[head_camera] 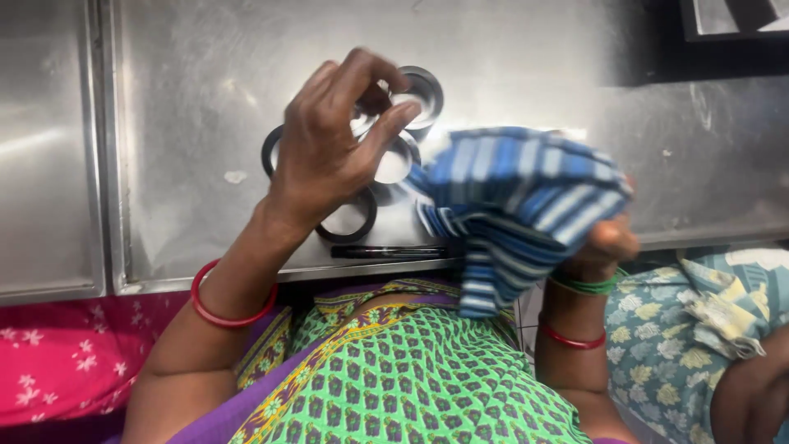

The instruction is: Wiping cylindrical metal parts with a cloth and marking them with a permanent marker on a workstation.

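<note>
Your left hand (329,148) pinches one small steel cup (393,161) from the cluster, while your right hand (604,247) clutches a striped blue cloth (518,197), ready to wipe.

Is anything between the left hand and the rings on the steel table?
Nothing visible. The left hand is already over the cluster of rings with fingertips on one. The striped cloth, bunched in the right hand, sits off to the side.

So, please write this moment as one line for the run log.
left hand: pinches glass lens | right hand: holds striped cloth | black rings, pen on steel table
</note>
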